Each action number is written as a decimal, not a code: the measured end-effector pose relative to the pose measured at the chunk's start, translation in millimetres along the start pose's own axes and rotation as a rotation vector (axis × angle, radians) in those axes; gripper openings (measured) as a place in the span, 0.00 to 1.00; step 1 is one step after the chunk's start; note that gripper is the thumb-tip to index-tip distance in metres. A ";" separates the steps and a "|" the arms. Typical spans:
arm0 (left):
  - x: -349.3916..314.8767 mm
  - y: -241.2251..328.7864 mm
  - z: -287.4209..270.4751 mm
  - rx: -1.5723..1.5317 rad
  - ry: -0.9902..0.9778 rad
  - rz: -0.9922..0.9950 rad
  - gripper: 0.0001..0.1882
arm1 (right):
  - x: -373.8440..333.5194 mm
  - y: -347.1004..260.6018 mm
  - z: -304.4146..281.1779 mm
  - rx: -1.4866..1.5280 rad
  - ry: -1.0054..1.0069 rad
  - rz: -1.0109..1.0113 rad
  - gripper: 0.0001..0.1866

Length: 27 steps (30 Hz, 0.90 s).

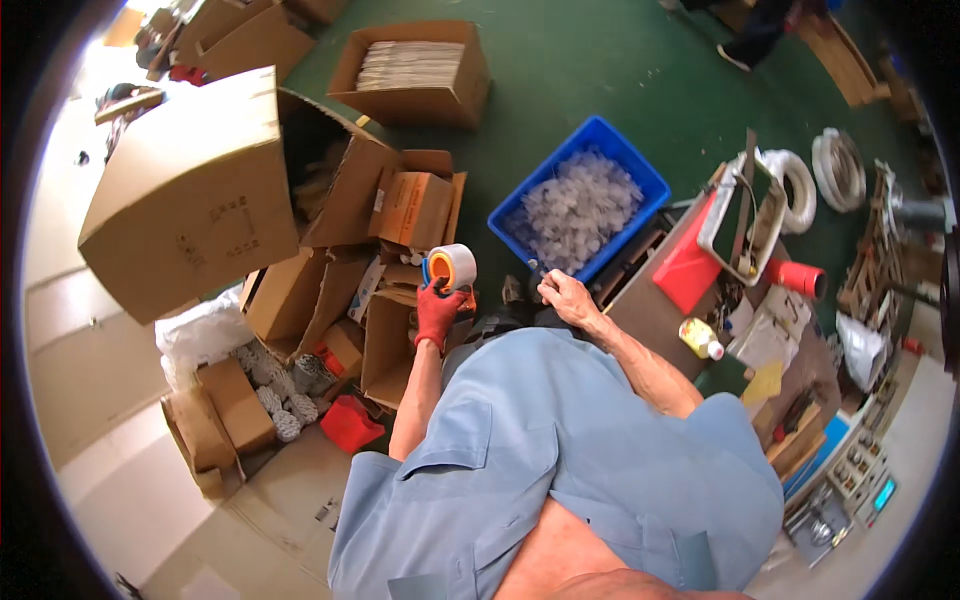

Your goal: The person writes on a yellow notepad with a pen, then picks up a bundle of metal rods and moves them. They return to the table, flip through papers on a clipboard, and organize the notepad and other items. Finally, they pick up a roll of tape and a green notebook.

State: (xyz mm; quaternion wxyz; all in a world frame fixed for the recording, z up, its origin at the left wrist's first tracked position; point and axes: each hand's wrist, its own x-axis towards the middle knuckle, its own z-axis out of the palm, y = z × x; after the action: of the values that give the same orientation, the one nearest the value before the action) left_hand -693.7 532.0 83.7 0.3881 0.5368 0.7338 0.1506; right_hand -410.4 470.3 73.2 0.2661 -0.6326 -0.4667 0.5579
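Note:
My left hand [437, 312], in a red glove, is closed around a roll of clear tape [461, 264] with an orange core and a blue edge. It is held up beside the open cardboard boxes. Bare and curled, my right hand [568, 298] is just off the near side of a blue plastic bin [657, 187]. Its fingers are pressed together, and whatever they may hold is too small to make out. Many translucent white plastic pieces [585, 205] fill the bin.
A large cardboard box [200, 190] and smaller open cartons crowd my left. Farther ahead a box [415, 105] holds stacked sheets. On my right a workbench [640, 300] carries a red folder [687, 262], a yellow bottle [700, 338] and tools. Another person's leg [755, 40] shows at the far right.

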 end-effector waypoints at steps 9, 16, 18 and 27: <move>-14.2 32.1 -3.7 0.141 0.003 0.213 0.25 | 30.9 -25.1 -17.8 -0.150 0.031 -0.112 0.11; -31.0 65.1 -11.4 0.535 -0.168 0.521 0.21 | 63.6 -88.9 -13.2 -0.185 -0.182 -0.087 0.37; -34.4 62.2 -11.7 0.595 -0.187 0.605 0.20 | 73.6 -93.3 -2.4 -0.208 -0.335 -0.159 0.39; -38.3 37.7 -26.6 0.709 -0.213 0.708 0.15 | 78.3 -99.0 43.0 -0.687 -0.450 -0.427 0.26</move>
State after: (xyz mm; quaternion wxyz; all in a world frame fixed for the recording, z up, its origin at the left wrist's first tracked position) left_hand -683.2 516.8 140.8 0.1797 0.8634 0.4696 -0.0409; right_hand -485.0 573.7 112.1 0.0423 -0.4369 -0.7905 0.4271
